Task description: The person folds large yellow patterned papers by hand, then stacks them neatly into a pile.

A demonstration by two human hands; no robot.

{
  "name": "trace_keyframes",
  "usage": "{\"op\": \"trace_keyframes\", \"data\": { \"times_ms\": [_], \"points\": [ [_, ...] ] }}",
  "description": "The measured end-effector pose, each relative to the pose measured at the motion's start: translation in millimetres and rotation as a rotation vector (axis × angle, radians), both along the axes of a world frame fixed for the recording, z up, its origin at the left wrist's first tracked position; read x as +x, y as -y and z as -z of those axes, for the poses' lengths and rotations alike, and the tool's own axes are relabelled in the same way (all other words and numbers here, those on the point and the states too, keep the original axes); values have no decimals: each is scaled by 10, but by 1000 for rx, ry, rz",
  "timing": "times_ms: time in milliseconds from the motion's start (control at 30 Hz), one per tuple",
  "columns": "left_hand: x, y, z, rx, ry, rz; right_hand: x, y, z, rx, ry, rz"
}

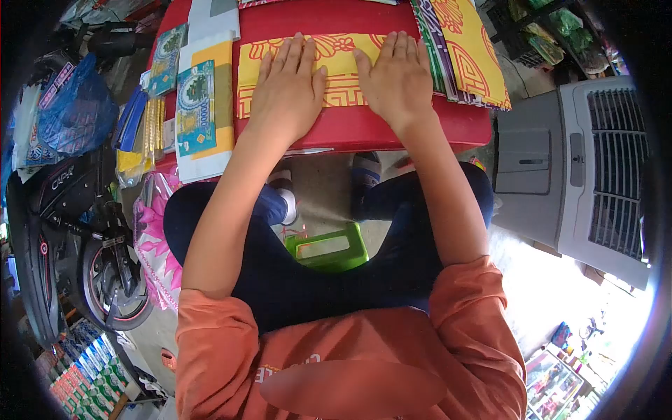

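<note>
Both hands lie palm down on a folded yellow sheet with red patterns (341,61), which rests on a red table (322,133). My left hand (288,87) is flat on its left part, fingers stretched out towards the far edge. On the right part lies my right hand (397,78), its fingers extended and its thumb spread. Neither hand grips anything. To the left are white and yellow folded sheets with a blue-green printed note (196,105) on top. A stack of folded patterned sheets, yellow on top (470,56), sits to the right.
Blue and gold packets (140,129) hang over the table's left side. A green plastic stool (329,250) stands on the floor between the legs. A motorbike (77,238) is at the left, and a grey air cooler (560,161) at the right.
</note>
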State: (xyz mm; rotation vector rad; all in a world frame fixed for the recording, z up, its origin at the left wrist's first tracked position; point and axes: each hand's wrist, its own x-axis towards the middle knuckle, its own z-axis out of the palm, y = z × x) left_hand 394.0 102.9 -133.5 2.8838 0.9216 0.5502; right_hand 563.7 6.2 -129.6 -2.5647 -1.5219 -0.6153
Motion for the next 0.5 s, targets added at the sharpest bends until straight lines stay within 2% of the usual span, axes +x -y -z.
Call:
{"op": "trace_keyframes", "data": {
  "times_ms": [500],
  "points": [
    [-24,3,11,13,-1,0,76,33,30,75,51,-33]
  ]
}}
